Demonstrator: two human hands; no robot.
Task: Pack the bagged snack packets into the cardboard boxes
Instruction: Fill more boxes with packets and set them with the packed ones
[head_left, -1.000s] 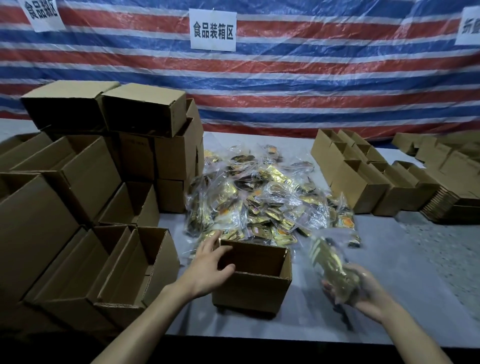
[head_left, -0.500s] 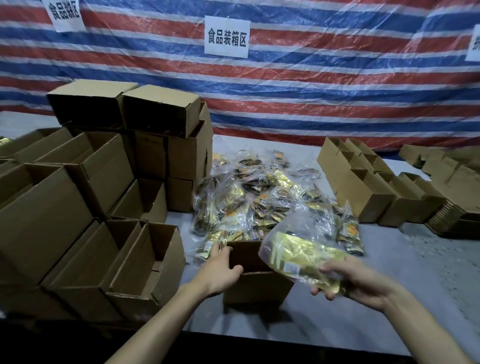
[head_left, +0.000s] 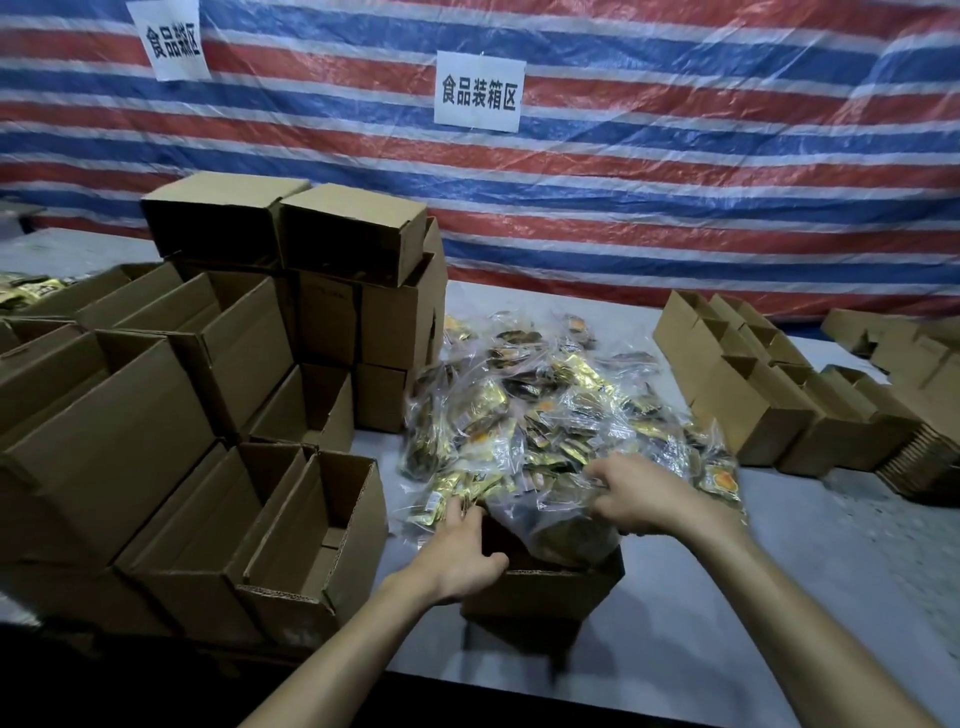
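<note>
The left hand (head_left: 462, 551) is holding the box (head_left: 545, 595) by its rim on the bench (head_left: 727, 613). The right hand (head_left: 639, 493) is gripping the top of the snack bag (head_left: 563, 538), which is sitting partway in the box. It is best to be pushing it down flat while keeping the box still. A moment ago, the bag was hanging in the air.

Dim lighting, tarp (head_left: 675, 171) lit brightest, glare scattered on bags (head_left: 545, 415), shadow cast beneath box (head_left: 540, 597), near table (head_left: 701, 649) edge lost in blackness, right hand (head_left: 644, 493) softened by motion blur, edges bowed by wide-angle lens.
</note>
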